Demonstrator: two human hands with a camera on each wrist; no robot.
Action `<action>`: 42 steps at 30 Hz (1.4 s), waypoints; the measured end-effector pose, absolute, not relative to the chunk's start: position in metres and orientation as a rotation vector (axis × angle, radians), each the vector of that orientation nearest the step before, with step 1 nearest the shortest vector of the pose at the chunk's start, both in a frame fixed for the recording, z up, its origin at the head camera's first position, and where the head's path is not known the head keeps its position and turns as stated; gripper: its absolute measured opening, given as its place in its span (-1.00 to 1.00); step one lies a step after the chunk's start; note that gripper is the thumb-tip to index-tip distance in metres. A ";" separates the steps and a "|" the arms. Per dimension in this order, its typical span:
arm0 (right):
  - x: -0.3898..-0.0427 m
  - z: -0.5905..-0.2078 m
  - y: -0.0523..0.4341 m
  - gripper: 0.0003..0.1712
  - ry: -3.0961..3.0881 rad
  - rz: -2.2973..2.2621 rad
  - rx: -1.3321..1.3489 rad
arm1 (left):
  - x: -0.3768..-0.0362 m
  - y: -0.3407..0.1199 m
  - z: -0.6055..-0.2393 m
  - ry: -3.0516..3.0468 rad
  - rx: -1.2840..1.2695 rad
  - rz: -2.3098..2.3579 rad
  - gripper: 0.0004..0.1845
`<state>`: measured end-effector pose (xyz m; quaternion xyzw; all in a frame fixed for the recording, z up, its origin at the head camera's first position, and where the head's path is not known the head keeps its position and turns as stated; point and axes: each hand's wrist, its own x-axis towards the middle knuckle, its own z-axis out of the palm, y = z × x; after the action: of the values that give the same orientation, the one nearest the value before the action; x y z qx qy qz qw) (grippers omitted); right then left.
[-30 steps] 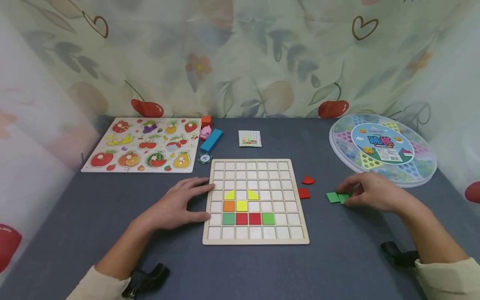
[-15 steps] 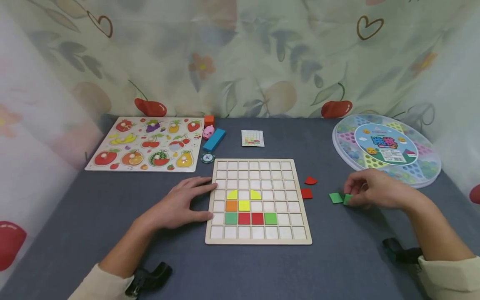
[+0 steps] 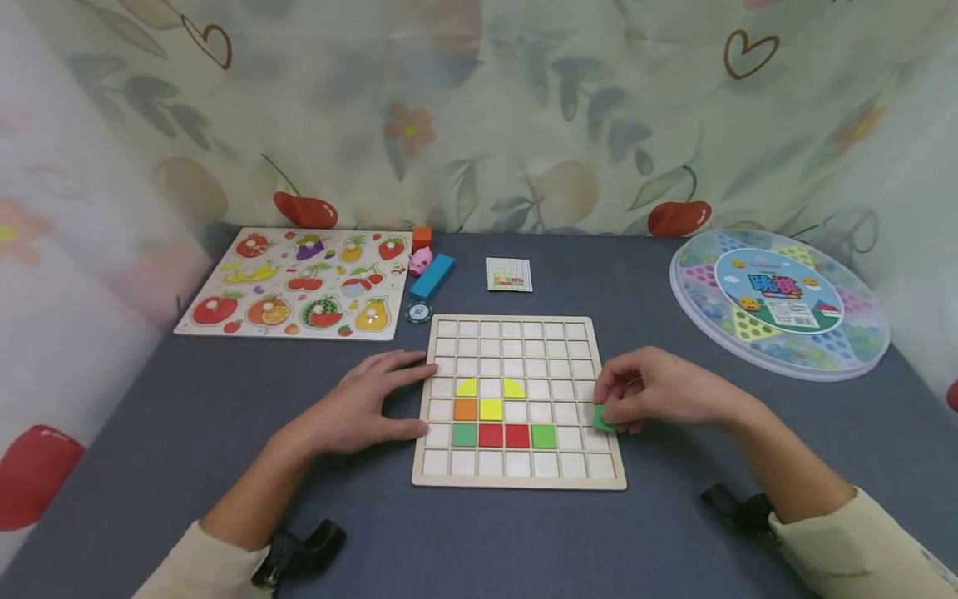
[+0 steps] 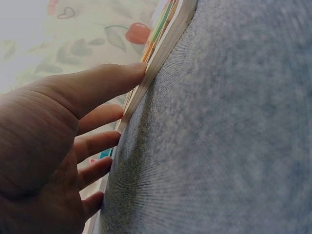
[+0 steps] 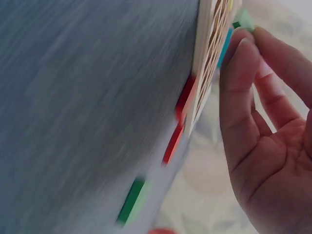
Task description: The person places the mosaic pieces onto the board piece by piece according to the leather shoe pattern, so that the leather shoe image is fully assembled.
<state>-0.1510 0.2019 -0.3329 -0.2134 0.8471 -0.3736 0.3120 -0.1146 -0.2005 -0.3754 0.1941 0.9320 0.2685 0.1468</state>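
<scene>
A wooden grid board [image 3: 518, 482] lies flat in the middle of the table. My left hand [image 3: 359, 403] rests against its left edge, thumb and fingers extended along the frame. Over the board's right edge, my right hand [image 3: 659, 391] pinches a green square tile [image 3: 601, 419] between thumb and fingertips. Set in the grid are an orange tile [image 3: 465, 409], a yellow square [image 3: 491, 409], two yellow rounded pieces [image 3: 467, 388], two red squares [image 3: 491, 435] and two green squares [image 3: 544, 437]. The right wrist view has another green tile [image 5: 132, 202] on the table.
Two red pieces [image 5: 186, 100] lie beside the board, hidden behind my right hand in the head view. Behind it are a small pattern card [image 3: 510, 274], a blue block [image 3: 432, 277], a round chip [image 3: 419, 313] and a fruit puzzle [image 3: 299, 287]. A round game box [image 3: 778, 304] stands right.
My right hand has picked up one green tile from the table and carried it left to the board's right edge. The left hand has stayed at the board's left side.
</scene>
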 end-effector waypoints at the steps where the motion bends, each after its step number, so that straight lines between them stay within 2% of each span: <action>1: -0.151 -0.333 0.196 -0.83 2.227 -0.980 -0.579 | -0.114 -0.201 -0.375 2.684 0.561 0.773 -0.14; 8: -0.149 -0.340 0.167 -0.95 2.207 -0.929 -0.666 | -0.114 -0.201 -0.374 2.686 0.566 0.781 -0.15; 20: -0.139 -0.338 0.158 -0.87 2.409 -0.813 -0.729 | -0.115 -0.200 -0.375 2.700 0.589 0.769 -0.16; 24: -0.142 -0.332 0.172 -0.91 2.456 -0.802 -0.722 | -0.115 -0.200 -0.375 2.699 0.599 0.774 -0.16; 32: -0.152 -0.323 0.222 -0.83 2.533 -0.813 -0.676 | -0.114 -0.199 -0.373 2.696 0.587 0.771 -0.16; 42: -0.165 -0.332 0.259 -0.66 2.598 -0.636 -0.558 | -0.114 -0.199 -0.373 2.694 0.602 0.783 -0.16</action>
<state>-0.1650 0.2589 -0.3321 -0.2000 0.9310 -0.2278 0.2033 -0.1139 -0.1995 -0.3735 0.2078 0.9302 0.2704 0.1359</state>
